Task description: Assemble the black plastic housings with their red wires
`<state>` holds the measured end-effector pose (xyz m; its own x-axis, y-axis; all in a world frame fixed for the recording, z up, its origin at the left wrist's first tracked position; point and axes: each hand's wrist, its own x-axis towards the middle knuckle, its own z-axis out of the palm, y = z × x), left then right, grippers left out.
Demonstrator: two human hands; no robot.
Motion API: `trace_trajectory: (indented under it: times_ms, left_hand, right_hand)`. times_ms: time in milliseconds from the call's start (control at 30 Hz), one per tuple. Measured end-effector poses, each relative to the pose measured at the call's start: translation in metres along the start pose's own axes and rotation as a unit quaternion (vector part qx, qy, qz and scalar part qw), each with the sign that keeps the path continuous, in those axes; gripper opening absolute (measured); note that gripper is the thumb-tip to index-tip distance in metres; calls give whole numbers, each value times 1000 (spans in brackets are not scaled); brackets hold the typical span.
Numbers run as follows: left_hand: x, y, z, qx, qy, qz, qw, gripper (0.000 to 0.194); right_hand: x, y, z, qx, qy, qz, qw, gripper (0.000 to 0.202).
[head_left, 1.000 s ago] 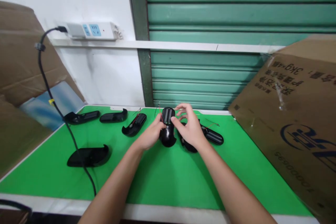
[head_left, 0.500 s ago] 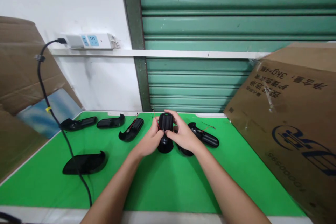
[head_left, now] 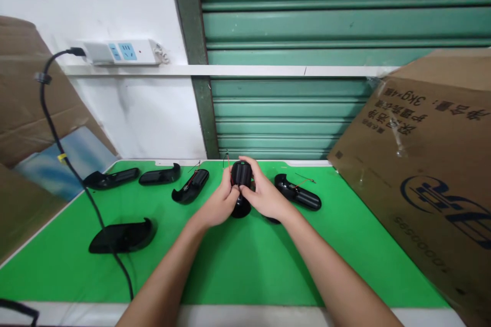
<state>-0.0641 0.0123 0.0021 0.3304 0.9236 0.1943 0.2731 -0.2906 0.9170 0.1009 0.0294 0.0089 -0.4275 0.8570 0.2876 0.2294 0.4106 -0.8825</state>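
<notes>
Both hands grip a glossy black plastic housing (head_left: 241, 171) above the middle of the green table top. My left hand (head_left: 224, 196) wraps its left side and my right hand (head_left: 264, 191) its right, with both thumbs pressed on its middle. A thin red and black wire sticks up at its left edge. Right of my hands lies a similar black housing with wires (head_left: 303, 196). Another black part (head_left: 273, 220) is mostly hidden under my right hand. To the left rests a wired black housing (head_left: 191, 187).
Farther left lie more black housings (head_left: 159, 176) and a larger black shell (head_left: 123, 236). A black cable (head_left: 49, 117) hangs from the white power strip (head_left: 130, 52) across the table's left side. A cardboard box (head_left: 429, 163) leans at the right. Behind stands a green shutter (head_left: 276, 107).
The view has shifted slightly. My hands keep the housing between them, and its upper end looks tilted a little differently. The other parts lie where they were.
</notes>
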Motion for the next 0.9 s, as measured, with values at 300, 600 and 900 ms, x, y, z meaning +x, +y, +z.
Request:
trace_trajectory:
  times_ms: [300,600,900]
  left_hand:
    - [2,-2,1,5,15,16,1000,49]
    - [1,-3,-3,5,-6,21,1000,60]
    - [-2,1,-1,14,-23,29,999,69]
  right_hand:
    - [-1,-3,7,-8,18,3,1000,69]
    - [0,0,7,-18,18,-5,1000,70]
    - [1,7,10,4,20,-11,1000,70]
